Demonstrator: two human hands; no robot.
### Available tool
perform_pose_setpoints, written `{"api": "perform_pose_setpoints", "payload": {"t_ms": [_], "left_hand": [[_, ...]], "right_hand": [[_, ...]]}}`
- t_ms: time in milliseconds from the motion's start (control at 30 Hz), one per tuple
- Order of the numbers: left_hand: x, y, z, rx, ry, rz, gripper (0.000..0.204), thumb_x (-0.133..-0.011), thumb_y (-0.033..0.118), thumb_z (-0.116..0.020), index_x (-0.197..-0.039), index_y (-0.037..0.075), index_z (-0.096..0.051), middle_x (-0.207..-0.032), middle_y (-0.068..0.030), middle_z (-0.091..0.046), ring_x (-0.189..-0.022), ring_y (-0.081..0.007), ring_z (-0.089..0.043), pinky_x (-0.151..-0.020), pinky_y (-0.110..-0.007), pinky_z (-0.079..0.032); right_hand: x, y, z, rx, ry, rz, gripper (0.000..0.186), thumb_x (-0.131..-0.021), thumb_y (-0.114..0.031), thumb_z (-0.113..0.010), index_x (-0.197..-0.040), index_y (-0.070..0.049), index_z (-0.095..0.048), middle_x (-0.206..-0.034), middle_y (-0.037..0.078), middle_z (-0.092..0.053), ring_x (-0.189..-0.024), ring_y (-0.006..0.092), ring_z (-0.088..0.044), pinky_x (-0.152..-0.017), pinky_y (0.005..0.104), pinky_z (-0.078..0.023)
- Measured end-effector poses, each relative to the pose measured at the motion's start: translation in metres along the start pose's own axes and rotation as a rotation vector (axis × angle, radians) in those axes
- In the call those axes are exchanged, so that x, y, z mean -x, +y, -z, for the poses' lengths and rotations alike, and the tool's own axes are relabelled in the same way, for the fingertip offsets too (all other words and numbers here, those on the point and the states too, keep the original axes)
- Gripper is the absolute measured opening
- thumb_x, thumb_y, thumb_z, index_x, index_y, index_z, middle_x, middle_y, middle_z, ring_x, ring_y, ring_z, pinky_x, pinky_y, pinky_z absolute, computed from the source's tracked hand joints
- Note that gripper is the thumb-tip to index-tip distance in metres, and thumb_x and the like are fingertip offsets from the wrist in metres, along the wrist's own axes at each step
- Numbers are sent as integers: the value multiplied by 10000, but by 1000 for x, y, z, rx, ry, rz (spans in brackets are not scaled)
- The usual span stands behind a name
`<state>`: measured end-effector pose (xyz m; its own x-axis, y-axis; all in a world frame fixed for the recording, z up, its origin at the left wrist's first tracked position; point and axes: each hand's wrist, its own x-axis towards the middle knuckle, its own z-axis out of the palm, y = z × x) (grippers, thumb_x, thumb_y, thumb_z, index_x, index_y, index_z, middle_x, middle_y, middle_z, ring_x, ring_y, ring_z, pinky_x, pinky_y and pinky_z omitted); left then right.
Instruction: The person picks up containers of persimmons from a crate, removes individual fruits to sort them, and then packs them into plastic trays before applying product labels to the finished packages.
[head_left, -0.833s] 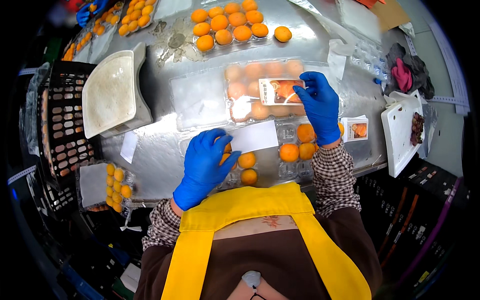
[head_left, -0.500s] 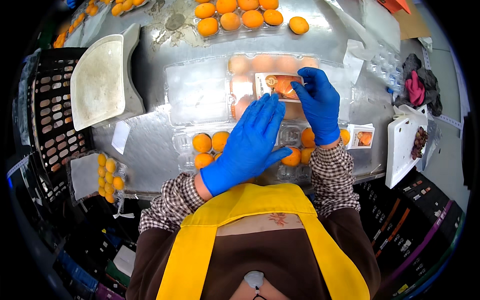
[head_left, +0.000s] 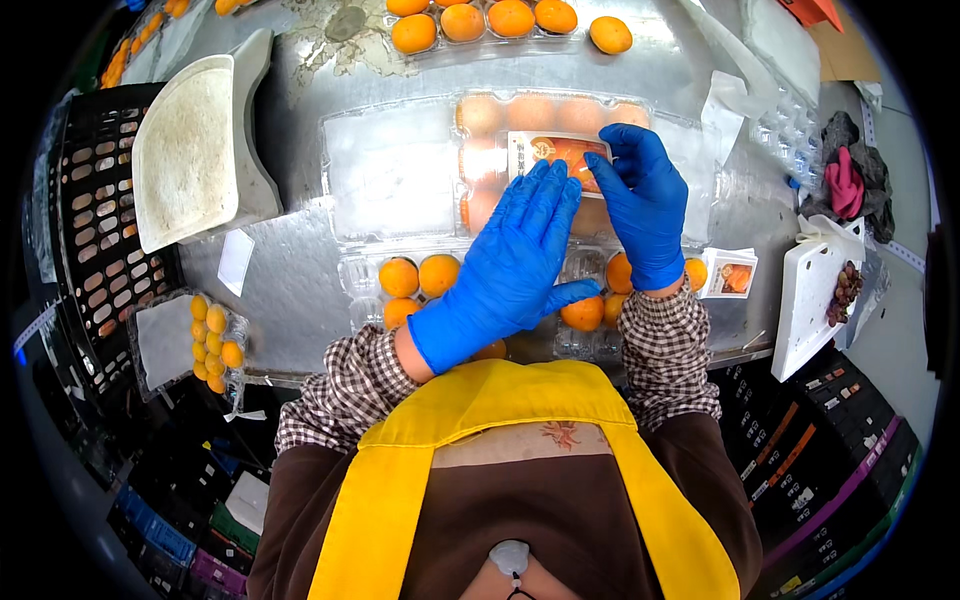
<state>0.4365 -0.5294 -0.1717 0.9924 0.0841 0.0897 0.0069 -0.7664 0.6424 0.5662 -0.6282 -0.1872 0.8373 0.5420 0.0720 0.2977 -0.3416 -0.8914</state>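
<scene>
A printed label card (head_left: 562, 160) with a picture of orange fruit lies on the clear lid of a plastic fruit pack (head_left: 478, 112). Rows of round fruit show through that lid. My left hand (head_left: 510, 262), in a blue glove, rests with its fingers stretched flat and together, their tips at the label's lower edge. At the label's right edge, my gloved right hand (head_left: 645, 205) pinches it between thumb and bent fingers. Nearer to me, under my wrists, sit open clear trays with orange fruit (head_left: 398, 276), partly hidden by my left hand and forearm.
A stack of labels (head_left: 729, 273) lies right of my right wrist. Left stand a pale scoop (head_left: 190, 150) and a black crate (head_left: 105, 220). Orange fruit in a tray (head_left: 510, 18) is at the far side. A white tray (head_left: 800, 310) with grapes is at the right.
The view has shifted slightly, so the far fruit sits higher. Both hands stay at the label, my left fingertips still flat at its lower edge and my right hand at its right edge.
</scene>
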Motion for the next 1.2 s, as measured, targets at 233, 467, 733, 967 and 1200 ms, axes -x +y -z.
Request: {"api": "perform_pose_setpoints", "payload": {"t_ms": [233,467,733,967,1200], "left_hand": [[-26,-15,45,147,139,193,803,-686,85,-701,-1357,80,-260,-1093,-134,-542,-965,-284,-545,-836,-352,-435],[-24,-37,37,872,212,570,620,-709,18,-680,-1262,99,-413,-908,-78,-599,-768,-143,-602,-674,-274,-498],[-30,-19,18,1303,714,598,376,-750,-11,-646,-1090,-16,-486,-1015,-121,-583,-905,-176,-587,-782,-275,-493],[-25,-20,13,1113,728,588,465,-720,-39,-665,-1136,21,-467,-1007,-73,-541,-897,-132,-538,-779,-246,-463],[28,-44,22,192,530,254,401,-728,-17,-629,-1105,13,-498,-1100,-122,-528,-972,-209,-518,-848,-307,-414]], "right_hand": [[-3,-21,11,22,-176,201,315,-734,-60,-659,-1033,-90,-564,-862,66,-632,-722,144,-628,-602,235,-490],[1,-33,19,-227,29,152,544,-702,-101,-716,-1184,-62,-467,-1044,50,-565,-784,103,-535,-691,218,-461],[45,-26,-25,-873,-89,-522,335,-769,-87,-664,-1062,-36,-509,-919,35,-583,-843,93,-542,-698,208,-443],[18,-18,-18,-774,271,-367,120,-789,-47,-636,-897,-34,-586,-758,-11,-571,-653,54,-534,-555,191,-454],[-1,-4,25,-348,-30,-357,134,-765,-81,-657,-863,0,-614,-675,-20,-558,-592,34,-481,-533,176,-418]]}}
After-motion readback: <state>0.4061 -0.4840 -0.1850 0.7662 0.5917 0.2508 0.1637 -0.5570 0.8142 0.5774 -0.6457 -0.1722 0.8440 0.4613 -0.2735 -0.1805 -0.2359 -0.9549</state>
